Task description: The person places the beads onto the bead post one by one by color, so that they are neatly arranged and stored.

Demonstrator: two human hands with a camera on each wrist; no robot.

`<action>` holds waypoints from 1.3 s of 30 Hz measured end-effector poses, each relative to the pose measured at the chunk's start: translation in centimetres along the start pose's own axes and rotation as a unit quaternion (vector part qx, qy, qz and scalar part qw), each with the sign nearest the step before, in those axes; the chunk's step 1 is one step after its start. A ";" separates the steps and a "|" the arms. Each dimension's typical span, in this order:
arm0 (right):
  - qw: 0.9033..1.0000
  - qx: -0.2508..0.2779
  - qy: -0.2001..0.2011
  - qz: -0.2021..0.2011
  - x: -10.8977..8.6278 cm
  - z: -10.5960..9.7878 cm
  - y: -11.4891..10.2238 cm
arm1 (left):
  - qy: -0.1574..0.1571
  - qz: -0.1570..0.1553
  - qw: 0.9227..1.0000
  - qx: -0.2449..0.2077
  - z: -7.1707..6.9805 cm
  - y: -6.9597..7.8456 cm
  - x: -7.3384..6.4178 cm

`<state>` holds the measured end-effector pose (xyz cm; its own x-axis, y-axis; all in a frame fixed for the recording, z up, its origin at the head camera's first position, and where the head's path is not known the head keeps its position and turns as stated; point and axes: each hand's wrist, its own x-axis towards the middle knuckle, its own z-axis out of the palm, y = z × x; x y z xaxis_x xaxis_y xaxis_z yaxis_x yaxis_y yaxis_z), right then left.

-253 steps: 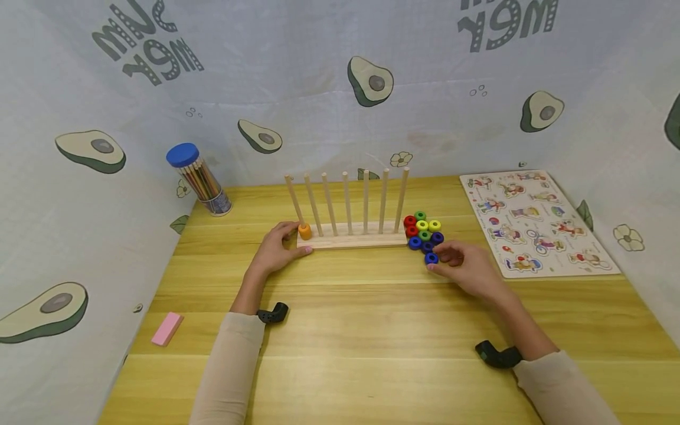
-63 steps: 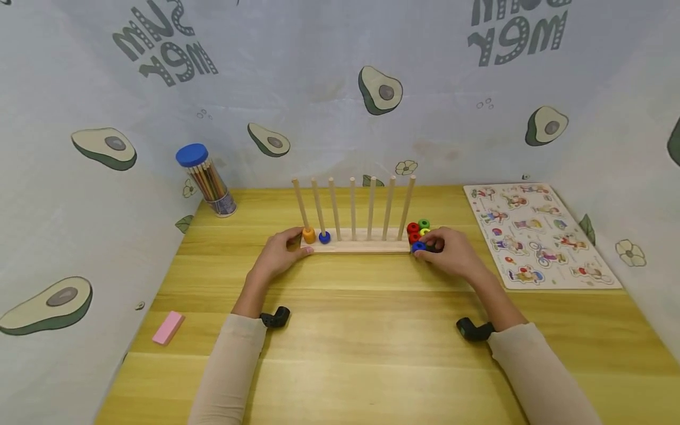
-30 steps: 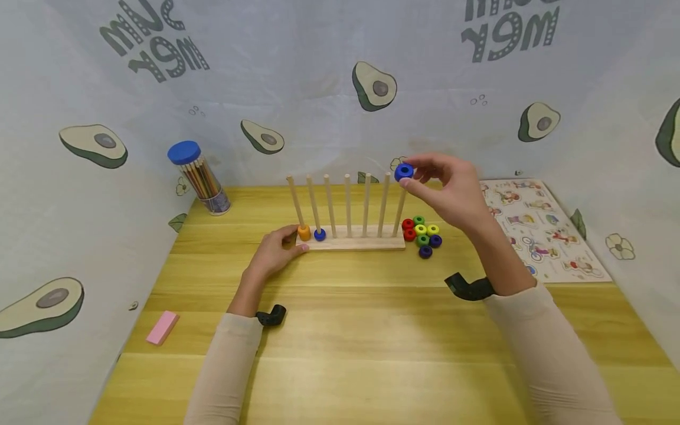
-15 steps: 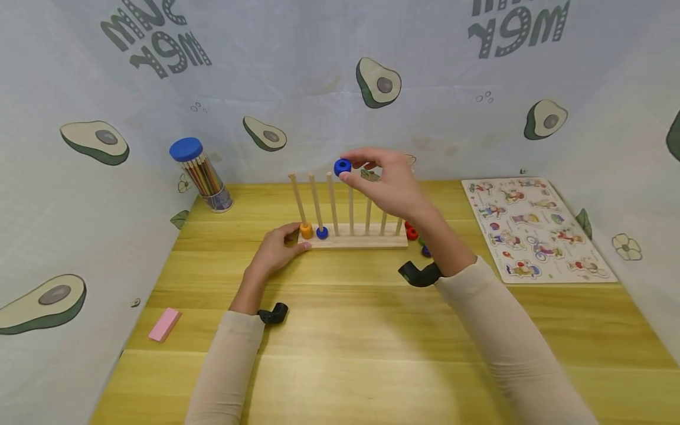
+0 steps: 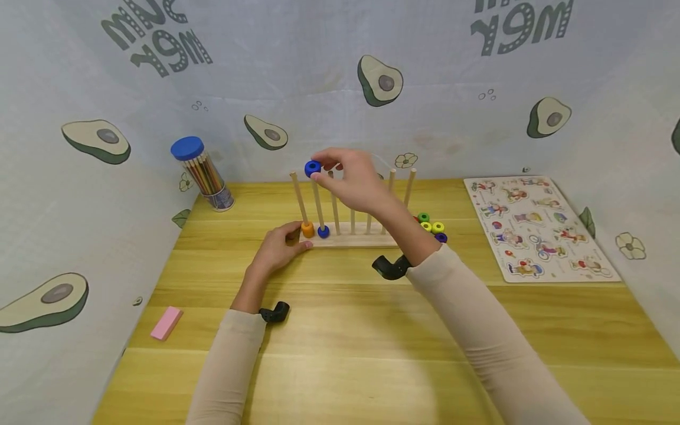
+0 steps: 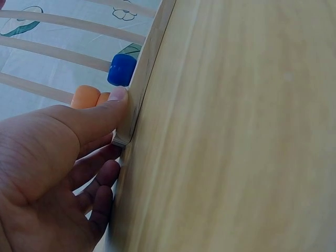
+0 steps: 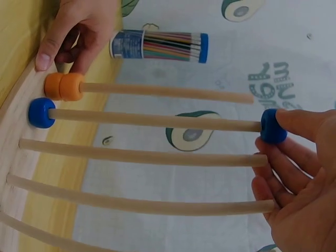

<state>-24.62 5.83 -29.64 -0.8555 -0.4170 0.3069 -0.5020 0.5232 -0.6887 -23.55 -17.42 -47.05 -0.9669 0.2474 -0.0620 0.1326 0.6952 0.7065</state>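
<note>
A wooden peg rack with several upright pegs stands on the table. Two orange beads are stacked at the foot of its leftmost peg, and one blue bead sits at the base of the second. My left hand holds the rack's left end, thumb in front and fingers behind. Between thumb and fingertips, my right hand pinches another blue bead right at the top of the second peg. The right hand and forearm hide parts of the other pegs in the head view.
Loose yellow, green and dark blue beads lie at the rack's right end, partly behind my right forearm. A picture puzzle board lies at right. A pencil jar stands back left; a pink block lies front left.
A blue bead was put on the second peg. My right hand then picked another blue bead from the pile and carried it left to that peg's top. My left hand stayed on the rack.
</note>
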 end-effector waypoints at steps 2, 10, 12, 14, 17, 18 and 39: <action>1.000 0.000 -0.002 0.002 0.2 0.3 0.0 | 0.000 -0.001 1.000 0.000 0.1 0.0 0.1; 1.000 -0.006 0.002 0.017 0.3 0.3 -0.2 | -0.002 -0.004 1.000 0.000 0.1 0.1 0.1; 1.000 -0.017 -0.002 0.019 0.3 0.3 -0.2 | -0.003 -0.006 1.000 -0.001 0.1 0.2 0.1; 0.999 -0.026 -0.007 0.022 0.3 0.3 -0.1 | -0.004 -0.007 1.000 -0.001 0.2 0.2 0.1; 0.999 -0.033 -0.020 0.025 0.3 0.2 0.0 | -0.005 -0.008 1.000 -0.003 0.2 0.2 0.1; 0.999 -0.033 -0.023 0.027 0.3 0.2 0.1 | -0.005 -0.009 1.000 -0.004 0.3 0.2 0.1; 0.999 -0.017 0.039 0.012 -3.8 -3.8 1.1 | -0.009 -0.026 1.000 -0.015 -0.2 0.1 -0.4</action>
<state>-22.38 10.84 -29.11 -0.8742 -0.3450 0.3418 -0.4838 0.5577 -0.6745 -23.20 -17.62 -46.81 -0.9679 0.2250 -0.1116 0.0764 0.6870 0.7227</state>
